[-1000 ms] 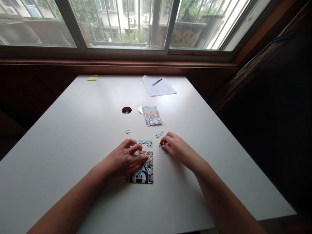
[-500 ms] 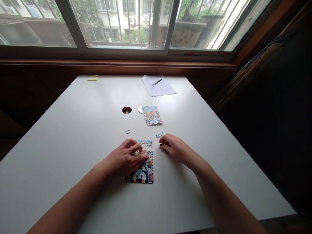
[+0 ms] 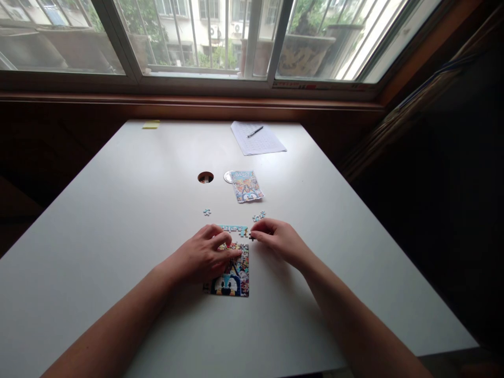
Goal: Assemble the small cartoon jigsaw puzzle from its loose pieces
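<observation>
A partly joined jigsaw puzzle (image 3: 232, 283) lies on the white table, with a dog-like cartoon face at its near end. Over its left side rests my left hand (image 3: 207, 252), fingers apart and the index finger touching the joined pieces. My right hand (image 3: 273, 233) pinches a small dark puzzle piece (image 3: 252, 237) between thumb and finger, just off the puzzle's upper right edge. A light blue strip of joined pieces (image 3: 234, 228) sits beyond the main part, a gap between them. My left hand hides some of the puzzle.
Loose puzzle pieces (image 3: 259, 216) lie beyond my right hand, and a single piece (image 3: 207, 212) lies farther left. A picture card (image 3: 247, 186) overlaps a round silvery disc (image 3: 228, 177) beside a table hole (image 3: 205, 177). Farther back are paper sheets (image 3: 260, 142), a pen (image 3: 255, 132) and yellow sticky notes (image 3: 151, 124).
My right hand has moved left with the dark puzzle piece, bringing it close to the puzzle's right edge. My left hand has stayed in place on the puzzle.
</observation>
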### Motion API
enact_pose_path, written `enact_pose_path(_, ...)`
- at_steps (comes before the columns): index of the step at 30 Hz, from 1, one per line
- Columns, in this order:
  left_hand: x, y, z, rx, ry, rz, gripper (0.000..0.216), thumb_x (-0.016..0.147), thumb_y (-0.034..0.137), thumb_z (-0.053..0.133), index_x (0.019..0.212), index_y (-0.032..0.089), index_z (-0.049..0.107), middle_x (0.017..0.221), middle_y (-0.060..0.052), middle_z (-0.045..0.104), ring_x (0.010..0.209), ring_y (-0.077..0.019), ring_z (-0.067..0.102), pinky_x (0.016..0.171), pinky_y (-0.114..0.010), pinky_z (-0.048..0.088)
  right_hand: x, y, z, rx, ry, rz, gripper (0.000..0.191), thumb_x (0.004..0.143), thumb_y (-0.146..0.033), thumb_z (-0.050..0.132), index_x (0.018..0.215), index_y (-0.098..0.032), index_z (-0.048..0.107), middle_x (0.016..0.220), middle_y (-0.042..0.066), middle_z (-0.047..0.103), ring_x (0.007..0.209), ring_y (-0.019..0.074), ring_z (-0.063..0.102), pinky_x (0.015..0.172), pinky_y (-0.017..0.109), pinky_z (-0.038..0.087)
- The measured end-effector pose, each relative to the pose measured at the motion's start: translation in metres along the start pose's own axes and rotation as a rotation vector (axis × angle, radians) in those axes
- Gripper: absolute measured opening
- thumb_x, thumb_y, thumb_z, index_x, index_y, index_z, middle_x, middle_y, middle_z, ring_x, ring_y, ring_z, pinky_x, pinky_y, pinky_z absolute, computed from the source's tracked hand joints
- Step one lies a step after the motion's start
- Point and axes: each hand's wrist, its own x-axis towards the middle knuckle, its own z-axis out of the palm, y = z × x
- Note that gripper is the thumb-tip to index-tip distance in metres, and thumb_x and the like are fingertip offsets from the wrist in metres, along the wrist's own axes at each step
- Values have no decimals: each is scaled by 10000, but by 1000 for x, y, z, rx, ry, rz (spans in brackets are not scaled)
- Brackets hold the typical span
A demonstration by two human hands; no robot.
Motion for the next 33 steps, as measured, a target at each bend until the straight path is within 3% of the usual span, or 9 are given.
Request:
enact_pose_path(7, 1, 1, -2, 10, -5, -6, 381, 909, 251, 609, 1279, 337, 583, 1114, -57, 569, 1075, -253, 448, 958, -409, 466, 1, 0, 6, 145, -53, 65, 168, 833, -344, 650, 891, -201, 718, 797, 18, 730, 753, 180, 670, 713, 282, 495)
enact_pose_path(14, 1, 0, -1, 15, -6, 3, 402, 897, 243, 618, 1286, 339, 579, 1120, -58, 568, 1077, -259, 449, 956, -412, 465, 3, 0, 12, 35, -36, 23, 177, 839, -338, 635, 883, -213, 753, 789, 9, 737, 667, 165, 646, 700, 293, 493)
enact_pose_path(19, 0, 0, -1, 9, -12, -2, 393, 902, 241, 608, 1282, 336, 581, 1127, -57, 566, 1082, -260, 443, 959, -415, 464, 4, 2, 12, -64, -6, -49, 131, 829, -282, 642, 856, -236, 762, 875, 2, 755, 839, 188, 676, 810, 300, 484)
enact_pose_path(26, 0, 0, -1, 5, -14, -3, 389, 909, 238, 601, 1285, 334, 577, 1127, -56, 571, 1081, -260, 444, 953, -415, 465, 5, 4, 12, -195, 30, -187, 105, 857, -242, 658, 873, -248, 761, 895, 7, 714, 819, 165, 643, 789, 288, 483)
enact_pose_path(33, 0, 0, -1, 10, -16, 5, 380, 916, 235, 588, 1287, 319, 573, 1119, -58, 577, 1072, -257, 448, 962, -420, 460, 3, 10, 15, -342, -56, -325, 148, 879, -236, 680, 994, -279, 762, 957, 25, 640, 853, 161, 633, 798, 293, 486)
